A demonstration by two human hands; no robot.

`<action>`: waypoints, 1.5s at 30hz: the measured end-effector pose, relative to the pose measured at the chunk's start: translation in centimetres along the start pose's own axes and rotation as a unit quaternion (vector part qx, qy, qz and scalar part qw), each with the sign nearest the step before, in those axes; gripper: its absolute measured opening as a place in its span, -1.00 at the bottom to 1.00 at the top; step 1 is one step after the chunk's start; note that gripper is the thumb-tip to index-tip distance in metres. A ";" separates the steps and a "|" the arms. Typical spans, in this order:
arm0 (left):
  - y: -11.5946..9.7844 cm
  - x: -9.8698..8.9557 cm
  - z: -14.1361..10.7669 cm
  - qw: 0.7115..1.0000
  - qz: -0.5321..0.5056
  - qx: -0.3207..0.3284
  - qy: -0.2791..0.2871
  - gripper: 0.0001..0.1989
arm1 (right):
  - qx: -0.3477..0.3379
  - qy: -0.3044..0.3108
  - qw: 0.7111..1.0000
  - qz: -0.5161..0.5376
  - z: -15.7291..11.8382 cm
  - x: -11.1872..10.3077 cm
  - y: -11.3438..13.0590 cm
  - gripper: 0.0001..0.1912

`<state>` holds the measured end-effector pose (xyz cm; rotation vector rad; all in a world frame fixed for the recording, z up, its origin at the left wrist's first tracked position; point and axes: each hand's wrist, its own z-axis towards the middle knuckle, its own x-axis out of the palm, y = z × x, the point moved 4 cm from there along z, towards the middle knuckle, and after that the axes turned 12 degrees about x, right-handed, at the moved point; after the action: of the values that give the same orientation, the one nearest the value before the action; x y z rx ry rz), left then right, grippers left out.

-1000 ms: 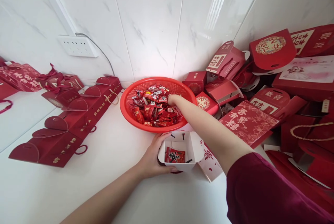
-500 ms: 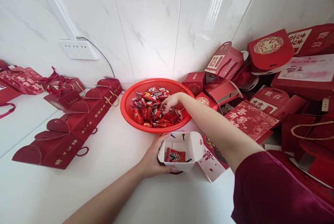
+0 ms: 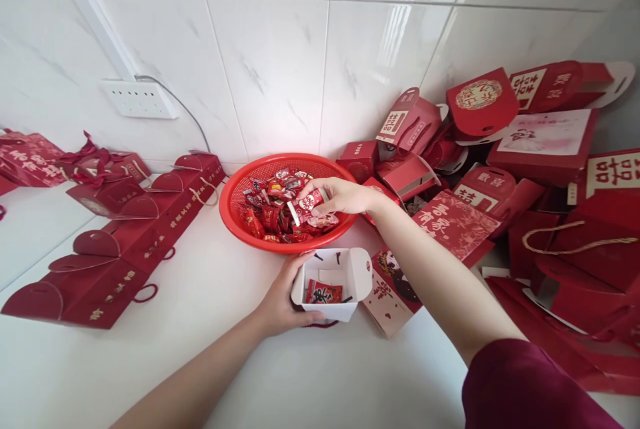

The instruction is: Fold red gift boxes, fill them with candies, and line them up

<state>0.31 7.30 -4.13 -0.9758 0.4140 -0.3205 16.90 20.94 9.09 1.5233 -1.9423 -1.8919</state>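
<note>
My left hand grips the near left side of an open paper gift box, white inside, with its flap raised on the right. A red wrapped snack packet lies on the bottom of that box. Over the red plastic basket, my right hand pinches a red and white wrapped candy between thumb and fingers. Many wrapped candies fill the basket below it, mostly red. Part of the held candy is hidden by my fingers.
A row of dark red gift boxes with cord handles stands at the left. Red gift boxes lie heaped at the right, and a printed box lies beside the open one. A white socket strip sits on the tiled wall.
My right hand has come up from among the candies with a wrapped candy in its fingers. My left hand still holds the box. The whole view has shifted slightly.
</note>
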 end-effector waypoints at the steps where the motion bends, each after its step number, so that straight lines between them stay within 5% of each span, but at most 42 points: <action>1: 0.0 0.0 0.0 1.000 -0.003 -0.003 0.001 0.02 | 0.032 -0.040 0.998 -0.040 -0.3 -0.1 -0.2 -0.55; 5: 0.1 0.0 0.0 1.000 -0.003 -0.004 -0.001 0.02 | 0.125 -0.198 0.960 -0.155 -0.1 -1.4 -0.8 -0.49; 8: 0.0 0.0 0.0 1.000 0.006 0.000 0.000 0.02 | 0.137 -0.235 0.941 -0.201 1.1 -1.6 -0.6 -0.50; 12: -0.2 -0.1 -0.1 0.999 0.036 0.003 0.003 0.02 | 0.134 -0.095 0.950 -0.267 3.7 1.0 0.1 -0.77; 16: -0.2 -0.2 -0.1 0.998 0.058 -0.005 0.012 0.02 | 0.154 0.036 0.929 -0.335 6.2 4.0 0.0 -0.69; 22: -0.3 -0.2 0.0 0.998 0.055 -0.014 0.018 0.03 | 0.201 0.017 0.891 -0.407 8.2 5.5 -1.2 -0.56; 26: -0.2 -0.2 -0.1 0.998 0.053 -0.013 0.019 0.04 | 0.170 0.016 0.896 -0.410 8.5 5.2 -1.7 -0.54; 34: -0.2 -0.1 -0.2 0.997 0.068 -0.014 0.020 0.06 | 0.073 0.012 0.933 -0.353 8.8 4.1 -2.3 -0.71; 40: -0.8 0.0 -0.1 0.992 0.119 0.011 0.030 0.03 | 0.028 -0.103 0.961 -0.255 4.2 2.8 0.4 -0.72; 43: -1.8 0.2 -0.2 0.966 0.256 0.031 0.037 0.02 | 0.014 -0.144 0.981 -0.128 0.3 3.0 1.4 -0.62; 45: -2.6 0.3 -0.3 0.937 0.344 0.055 0.033 -0.03 | 0.011 -0.122 0.990 0.071 -2.2 3.6 1.3 -0.61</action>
<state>0.27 5.62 -2.12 -0.6582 0.7611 0.2598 15.61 16.71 8.62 1.1676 -2.1094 -2.0838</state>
